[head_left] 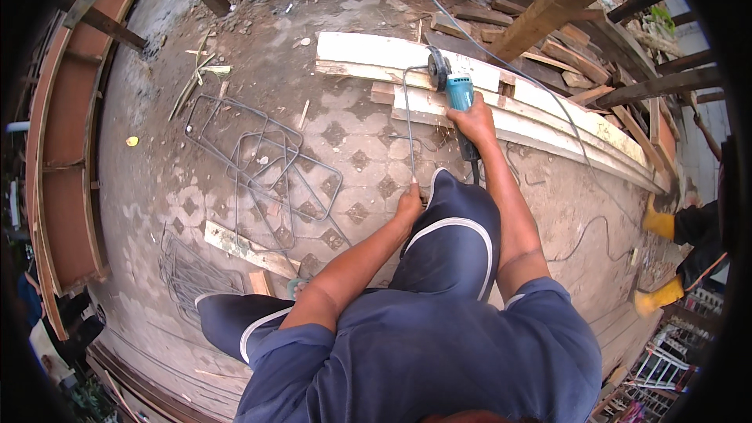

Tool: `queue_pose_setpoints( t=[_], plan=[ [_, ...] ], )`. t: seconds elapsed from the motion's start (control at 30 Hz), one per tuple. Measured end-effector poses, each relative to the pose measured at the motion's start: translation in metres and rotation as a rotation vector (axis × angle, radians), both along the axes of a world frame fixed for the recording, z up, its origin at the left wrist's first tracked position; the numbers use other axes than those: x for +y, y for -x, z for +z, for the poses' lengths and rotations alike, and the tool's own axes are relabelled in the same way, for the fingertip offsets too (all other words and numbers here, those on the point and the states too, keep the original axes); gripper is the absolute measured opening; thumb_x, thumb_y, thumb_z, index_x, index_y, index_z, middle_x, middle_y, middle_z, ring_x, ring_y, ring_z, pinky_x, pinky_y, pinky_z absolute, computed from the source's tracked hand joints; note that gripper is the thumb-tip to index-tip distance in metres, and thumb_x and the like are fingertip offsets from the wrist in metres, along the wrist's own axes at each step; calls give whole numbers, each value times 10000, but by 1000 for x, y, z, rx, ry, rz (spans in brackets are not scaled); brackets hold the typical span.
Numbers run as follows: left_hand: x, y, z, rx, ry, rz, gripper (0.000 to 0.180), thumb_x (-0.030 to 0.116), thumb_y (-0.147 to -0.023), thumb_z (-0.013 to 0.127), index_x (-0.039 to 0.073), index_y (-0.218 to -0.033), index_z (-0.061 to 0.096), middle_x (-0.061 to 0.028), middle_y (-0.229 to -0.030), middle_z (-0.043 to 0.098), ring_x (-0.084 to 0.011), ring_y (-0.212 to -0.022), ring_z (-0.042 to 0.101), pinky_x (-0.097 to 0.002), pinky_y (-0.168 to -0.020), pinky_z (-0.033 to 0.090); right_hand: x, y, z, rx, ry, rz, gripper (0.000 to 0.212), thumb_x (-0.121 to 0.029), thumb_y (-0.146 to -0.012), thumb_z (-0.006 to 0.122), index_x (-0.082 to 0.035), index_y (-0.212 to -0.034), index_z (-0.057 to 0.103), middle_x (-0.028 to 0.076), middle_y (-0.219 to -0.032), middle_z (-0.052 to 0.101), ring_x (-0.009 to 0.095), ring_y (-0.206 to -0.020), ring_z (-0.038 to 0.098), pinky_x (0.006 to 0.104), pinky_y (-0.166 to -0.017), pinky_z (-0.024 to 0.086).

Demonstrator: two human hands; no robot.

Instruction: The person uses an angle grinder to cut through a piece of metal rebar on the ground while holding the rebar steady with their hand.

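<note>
My right hand is wrapped round the teal body of an angle grinder. The grinder's dark disc end points away from me, over the white boards, close to the hooked end of a bent steel rod. Whether disc and rod touch, I cannot tell. My left hand is closed on the near end of that rod, beside my knee. Left of it, several bent wire frames lie overlapping on the paved ground.
White-faced boards lie stacked beyond my hands, with scrap timber behind. A cable runs across them. More bent wire and a short plank are at left, near a long wooden form. Someone in yellow boots stands at right.
</note>
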State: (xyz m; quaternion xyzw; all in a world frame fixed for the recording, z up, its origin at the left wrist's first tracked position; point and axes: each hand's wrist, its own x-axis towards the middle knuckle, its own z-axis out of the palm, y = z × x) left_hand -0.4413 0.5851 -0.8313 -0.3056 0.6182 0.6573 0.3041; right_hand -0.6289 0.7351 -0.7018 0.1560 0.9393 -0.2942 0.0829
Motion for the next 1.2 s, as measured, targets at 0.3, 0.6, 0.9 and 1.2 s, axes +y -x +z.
queue_pose_setpoints(
  t=[0.3, 0.6, 0.9, 1.2],
  plan=[
    [5, -1, -20, 14, 151, -37, 844, 685, -1041, 316, -82, -1102, 664, -230, -1037, 709, -355, -995, 677, -479, -877, 494, -7, 2, 1, -36, -69, 23, 778, -379, -730, 788, 48, -1306, 487, 328, -1145, 692, 451, -1056, 693, 485, -939, 541],
    [7, -1, -12, 56, 102, -43, 885, 700, -1035, 264, -79, -921, 668, -263, -900, 693, -419, -920, 674, -529, -856, 472, -11, 2, 3, -63, -127, 11, 782, -362, -742, 787, 44, -1328, 464, 323, -1155, 690, 446, -1066, 692, 486, -949, 540],
    [-5, -6, -35, 70, 205, -59, 880, 680, -1041, 300, -116, -1165, 656, -318, -1064, 698, -449, -1041, 683, -505, -912, 516, -5, -25, 46, 237, 96, -61, 726, -330, -687, 776, 44, -1259, 532, 316, -1115, 692, 458, -1024, 693, 465, -908, 537],
    [-31, 4, 30, 5, -264, 361, 539, 540, -1080, 440, 32, -1237, 526, -104, -803, 625, -235, -722, 671, -424, -715, 599, 47, -42, 67, 397, 283, -247, 657, -316, -696, 801, 59, -1186, 577, 238, -995, 708, 337, -901, 709, 412, -821, 552]
  ],
)
